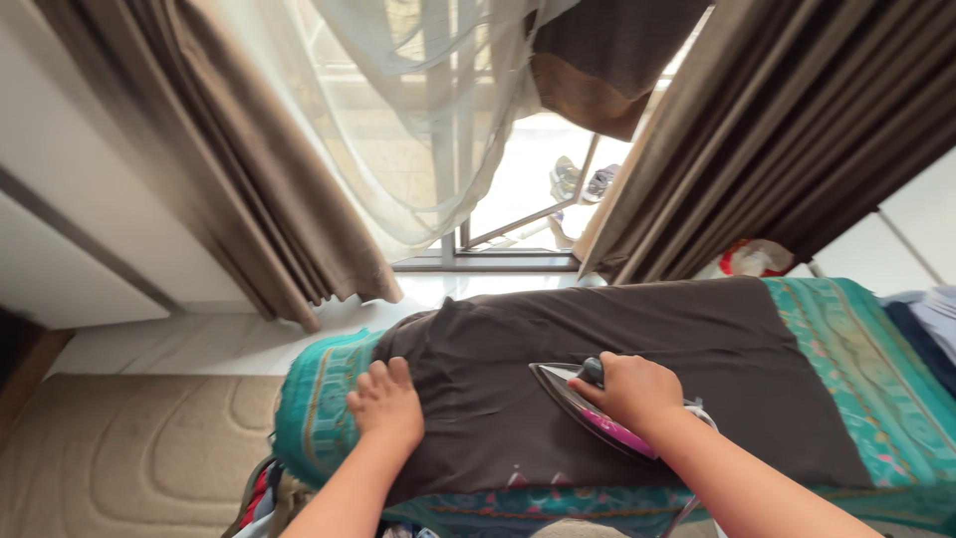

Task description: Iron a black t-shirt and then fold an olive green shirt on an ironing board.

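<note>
A dark brown garment lies spread flat over a padded surface with a teal patterned cover. My right hand grips the handle of a clothes iron with a pink body; its metal soleplate rests on the garment, tip pointing left. My left hand presses flat on the garment's left edge, fingers together and pointing away from me.
Brown curtains hang on both sides of a sheer white curtain over a glass door. A beige carpet covers the floor at lower left. Folded blue clothes lie at the right edge. A red and white bag sits behind the surface.
</note>
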